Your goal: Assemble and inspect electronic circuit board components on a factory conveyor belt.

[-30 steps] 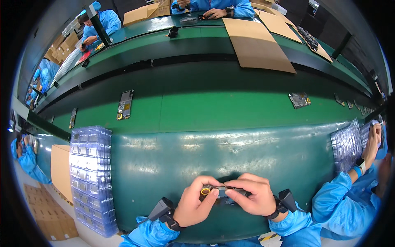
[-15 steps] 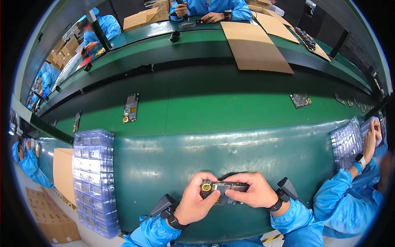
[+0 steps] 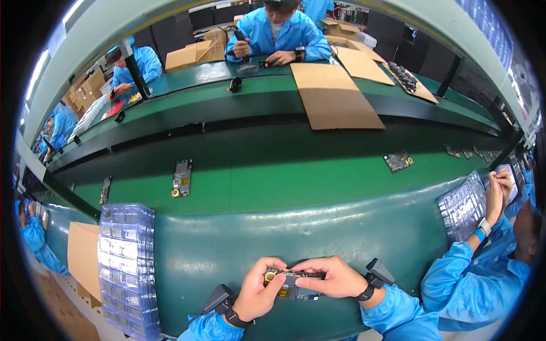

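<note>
Black-and-grey rectangular circuit board (image 3: 293, 292) in my hands, lower centre of frame, over dark green bench (image 3: 227, 244); not set down yet. Similar loose board (image 3: 182, 178) lies untouched, left of centre. Left hand (image 3: 257, 292) pinches left end, right hand (image 3: 335, 278) right end, thumbs on face. Fingertips behind hidden; can't tell what's finished.

I grip a dark circuit board (image 3: 296, 293) with my left fingers (image 3: 275, 285) and right fingers (image 3: 310, 283), above the green surface (image 3: 227, 238) near its front edge. Clear plastic trays (image 3: 126, 256) line its left edge; beyond its far edge, more boards (image 3: 182, 179) lie spaced along a green strip (image 3: 284, 182).
</note>
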A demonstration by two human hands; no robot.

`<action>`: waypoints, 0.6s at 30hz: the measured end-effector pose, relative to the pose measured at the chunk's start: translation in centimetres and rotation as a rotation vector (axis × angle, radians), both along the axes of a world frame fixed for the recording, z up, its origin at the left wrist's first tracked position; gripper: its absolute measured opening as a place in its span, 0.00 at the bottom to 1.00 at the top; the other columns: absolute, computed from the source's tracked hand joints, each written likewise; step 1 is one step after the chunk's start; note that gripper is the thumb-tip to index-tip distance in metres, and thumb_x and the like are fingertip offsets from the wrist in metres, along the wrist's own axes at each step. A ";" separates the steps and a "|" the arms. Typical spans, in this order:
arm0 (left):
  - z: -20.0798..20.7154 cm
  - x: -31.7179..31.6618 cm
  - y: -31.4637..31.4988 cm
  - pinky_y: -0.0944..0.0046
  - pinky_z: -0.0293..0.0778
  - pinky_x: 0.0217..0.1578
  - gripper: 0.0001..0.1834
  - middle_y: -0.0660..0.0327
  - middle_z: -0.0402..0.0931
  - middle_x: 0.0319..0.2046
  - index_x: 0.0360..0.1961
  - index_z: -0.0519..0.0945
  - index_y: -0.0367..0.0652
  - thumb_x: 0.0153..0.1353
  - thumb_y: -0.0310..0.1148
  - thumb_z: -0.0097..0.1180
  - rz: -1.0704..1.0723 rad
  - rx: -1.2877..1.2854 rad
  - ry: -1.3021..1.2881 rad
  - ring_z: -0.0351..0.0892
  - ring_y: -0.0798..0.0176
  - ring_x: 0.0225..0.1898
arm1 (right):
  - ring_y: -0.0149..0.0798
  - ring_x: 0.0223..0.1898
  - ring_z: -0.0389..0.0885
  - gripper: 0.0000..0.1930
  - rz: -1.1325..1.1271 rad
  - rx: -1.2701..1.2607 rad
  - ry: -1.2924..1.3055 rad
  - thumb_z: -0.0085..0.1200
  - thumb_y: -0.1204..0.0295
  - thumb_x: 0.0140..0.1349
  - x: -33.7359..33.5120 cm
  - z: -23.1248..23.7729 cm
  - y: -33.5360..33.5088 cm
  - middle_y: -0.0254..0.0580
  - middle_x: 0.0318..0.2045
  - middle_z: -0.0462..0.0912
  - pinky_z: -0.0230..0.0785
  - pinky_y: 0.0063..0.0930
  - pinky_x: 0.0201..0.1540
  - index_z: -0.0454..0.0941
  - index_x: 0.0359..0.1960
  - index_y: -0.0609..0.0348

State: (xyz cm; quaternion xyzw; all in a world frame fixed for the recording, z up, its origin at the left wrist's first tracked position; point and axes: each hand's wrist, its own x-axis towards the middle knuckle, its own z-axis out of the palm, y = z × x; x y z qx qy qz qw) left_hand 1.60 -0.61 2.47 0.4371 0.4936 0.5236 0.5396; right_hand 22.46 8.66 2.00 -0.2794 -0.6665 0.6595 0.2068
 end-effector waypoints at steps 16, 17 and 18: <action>-1.5 -0.1 0.6 0.60 0.77 0.41 0.30 0.54 0.82 0.42 0.65 0.63 0.41 0.66 0.33 0.62 -0.123 -0.044 0.232 0.82 0.61 0.39 | 0.18 0.27 0.73 0.11 0.187 0.105 -0.337 0.65 0.63 0.67 0.7 1.9 1.2 0.26 0.28 0.85 0.66 0.18 0.29 0.88 0.44 0.56; -1.7 -0.2 0.8 0.60 0.77 0.39 0.33 0.55 0.83 0.44 0.67 0.60 0.41 0.66 0.33 0.63 -0.138 0.016 0.296 0.84 0.62 0.41 | 0.18 0.28 0.73 0.10 0.214 0.065 -0.316 0.64 0.65 0.68 0.7 1.9 1.2 0.25 0.27 0.84 0.66 0.18 0.30 0.87 0.42 0.59; -1.8 -0.3 0.8 0.60 0.77 0.39 0.33 0.55 0.83 0.44 0.67 0.60 0.41 0.66 0.33 0.63 -0.116 0.026 0.292 0.84 0.62 0.41 | 0.18 0.28 0.73 0.10 0.233 0.080 -0.322 0.64 0.65 0.68 0.9 1.5 1.4 0.25 0.27 0.84 0.66 0.18 0.30 0.87 0.42 0.59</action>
